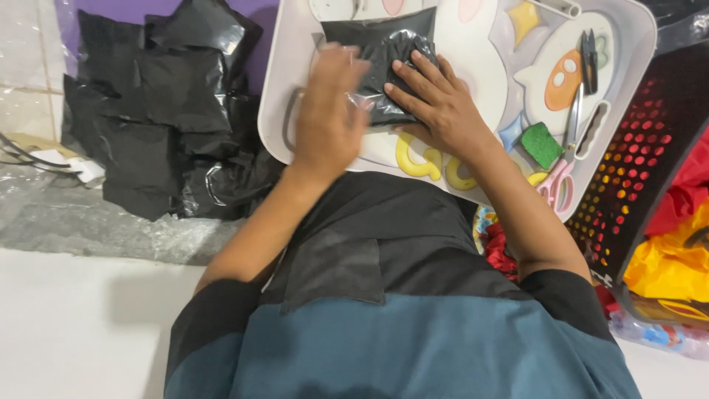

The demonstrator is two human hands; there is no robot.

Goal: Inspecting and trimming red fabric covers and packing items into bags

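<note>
Both hands, left [329,122] and right [443,103], press flat a black plastic package [384,52] on the white tray [480,159].

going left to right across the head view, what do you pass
pile of black plastic bags → left hand → right hand, both hands pressing on a black plastic packet on the white tray → green sponge → scissors → dark perforated basket

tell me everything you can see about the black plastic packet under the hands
The black plastic packet is a glossy, crinkled, soft-looking bag, seemingly filled and lying flat on the white lap tray. The left hand covers its left edge; the right hand presses its lower right, fingers spread. Its upper edge looks straight and flat.
</note>
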